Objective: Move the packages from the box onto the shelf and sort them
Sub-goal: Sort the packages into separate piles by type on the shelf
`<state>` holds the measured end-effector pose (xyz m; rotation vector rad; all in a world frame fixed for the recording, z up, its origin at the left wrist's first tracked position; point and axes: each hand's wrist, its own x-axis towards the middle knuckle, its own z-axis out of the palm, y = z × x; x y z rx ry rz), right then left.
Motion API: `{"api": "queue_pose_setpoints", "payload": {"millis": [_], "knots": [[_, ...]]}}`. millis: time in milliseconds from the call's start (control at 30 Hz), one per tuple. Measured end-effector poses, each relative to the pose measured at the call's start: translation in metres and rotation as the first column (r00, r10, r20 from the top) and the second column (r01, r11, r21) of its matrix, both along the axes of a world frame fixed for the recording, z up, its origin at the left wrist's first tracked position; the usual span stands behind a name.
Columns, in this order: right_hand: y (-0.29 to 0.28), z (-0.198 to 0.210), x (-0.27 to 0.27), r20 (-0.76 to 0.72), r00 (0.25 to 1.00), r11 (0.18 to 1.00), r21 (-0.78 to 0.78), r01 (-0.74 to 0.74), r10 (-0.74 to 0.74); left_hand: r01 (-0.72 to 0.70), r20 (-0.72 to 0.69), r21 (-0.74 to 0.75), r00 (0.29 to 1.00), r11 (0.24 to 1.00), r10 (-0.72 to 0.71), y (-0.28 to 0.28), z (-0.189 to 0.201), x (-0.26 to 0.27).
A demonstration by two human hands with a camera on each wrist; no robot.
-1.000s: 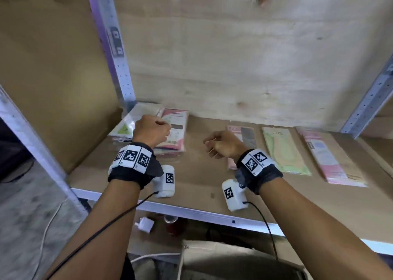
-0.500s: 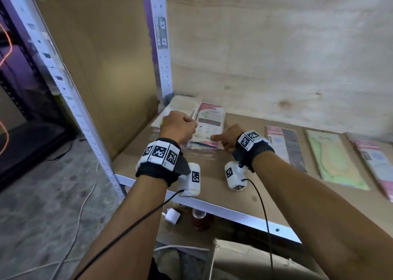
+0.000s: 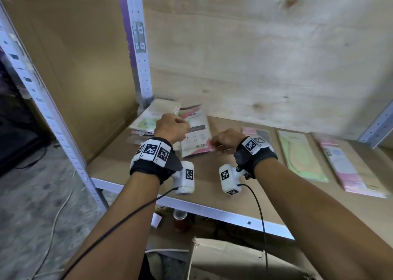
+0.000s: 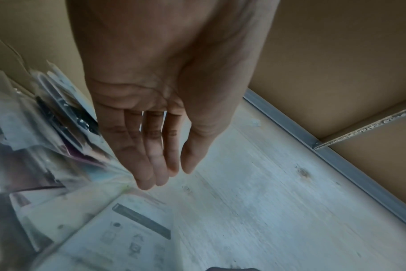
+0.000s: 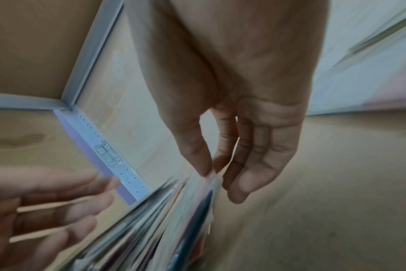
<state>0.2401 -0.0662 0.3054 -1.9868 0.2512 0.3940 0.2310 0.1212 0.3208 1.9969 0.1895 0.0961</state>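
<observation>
1. right hand (image 5: 239, 128): thumb and forefinger pinch the near edge of a tilted stack of packages (image 5: 151, 225); the other fingers hang loosely curled just beside it. in the head view this hand (image 3: 225, 140) sits at 3 o'clock of the left one.
2. left hand (image 4: 165, 113): fingers straight and close together, nothing gripped; whether the fingertips touch the stack's clear wrappers cannot be told. head view shows it (image 3: 171, 127) over the stack's far left part.
3. stack of packages (image 3: 194, 132): on the shelf (image 3: 204, 173), at its far left corner beside the perforated upright (image 3: 138, 46).
4. sorted row: three flat packages lie singly, apart from one another, at 3 o'clock of the hands: a pink-and-grey package (image 3: 258, 134), a green package (image 3: 302, 155) and a pink package (image 3: 344, 165).
5. cardboard box (image 3: 240, 258): below the shelf's front edge at 6 o'clock; contents hidden.
6. step, as judged: sorting, with the stack being leafed through on the shelf.
7. next move, as judged: part one package from the stack without dragging its slippery neighbours, then carry it towards 3 o'clock onto its match.
</observation>
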Motion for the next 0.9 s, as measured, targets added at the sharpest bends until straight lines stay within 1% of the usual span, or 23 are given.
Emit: {"api": "queue_pose_setpoints", "payload": {"millis": [67,133,167,233,333,400,433,467,500,567,633,667,700,800,833,900], "knots": [[-0.013,0.002,-0.006,0.031,0.999,0.994,0.111,0.008,-0.011,0.003,-0.008,-0.011,1.000,1.000,-0.003,-0.004,-0.002,0.000],[-0.024,0.005,-0.013,0.088,0.996,0.985,0.173,0.006,-0.021,0.011,-0.041,-0.085,0.999,0.996,-0.014,-0.010,-0.003,0.000],[-0.029,0.006,-0.016,0.133,0.991,0.986,0.165,-0.004,-0.018,0.019,-0.066,-0.139,0.997,0.990,-0.028,-0.013,-0.004,0.000],[-0.038,0.009,-0.024,0.252,0.968,0.994,0.100,-0.039,0.013,0.024,-0.135,-0.283,0.989,0.959,-0.065,-0.021,-0.005,-0.001],[-0.051,0.018,-0.040,0.453,0.887,0.995,-0.008,-0.099,0.092,0.049,-0.166,-0.497,0.975,0.866,-0.150,-0.032,0.000,-0.007],[-0.059,0.027,-0.053,0.552,0.816,0.985,-0.096,-0.140,0.170,0.075,-0.134,-0.659,0.967,0.748,-0.216,-0.039,0.004,-0.008],[-0.063,0.031,-0.061,0.580,0.788,0.979,-0.128,-0.160,0.204,0.094,-0.103,-0.721,0.965,0.686,-0.241,-0.043,0.006,-0.008],[-0.067,0.035,-0.068,0.599,0.768,0.974,-0.150,-0.172,0.228,0.116,-0.073,-0.758,0.963,0.642,-0.260,-0.048,0.009,-0.009],[-0.071,0.038,-0.076,0.618,0.746,0.968,-0.178,-0.174,0.248,0.134,-0.052,-0.774,0.961,0.619,-0.272,-0.053,0.012,-0.011],[-0.077,0.042,-0.089,0.652,0.691,0.946,-0.285,-0.157,0.311,0.132,-0.047,-0.782,0.962,0.609,-0.270,-0.063,0.013,-0.012],[-0.085,0.043,-0.098,0.655,0.638,0.895,-0.429,-0.126,0.404,0.111,-0.052,-0.799,0.966,0.591,-0.252,-0.072,0.011,-0.012],[-0.089,0.041,-0.102,0.647,0.623,0.869,-0.481,-0.113,0.440,0.108,-0.051,-0.806,0.967,0.582,-0.250,-0.076,0.009,-0.013],[-0.093,0.040,-0.104,0.636,0.621,0.853,-0.510,-0.107,0.458,0.112,-0.050,-0.804,0.966,0.584,-0.254,-0.081,0.007,-0.013],[-0.106,0.030,-0.107,0.602,0.660,0.840,-0.536,-0.083,0.449,0.148,-0.040,-0.779,0.958,0.610,-0.283,-0.093,0.000,-0.014],[-0.112,0.026,-0.106,0.601,0.673,0.844,-0.532,-0.066,0.431,0.167,-0.028,-0.773,0.955,0.611,-0.297,-0.097,-0.001,-0.014],[-0.126,0.018,-0.105,0.627,0.695,0.886,-0.463,-0.030,0.352,0.201,-0.014,-0.758,0.946,0.621,-0.323,-0.102,-0.002,-0.017]]}}
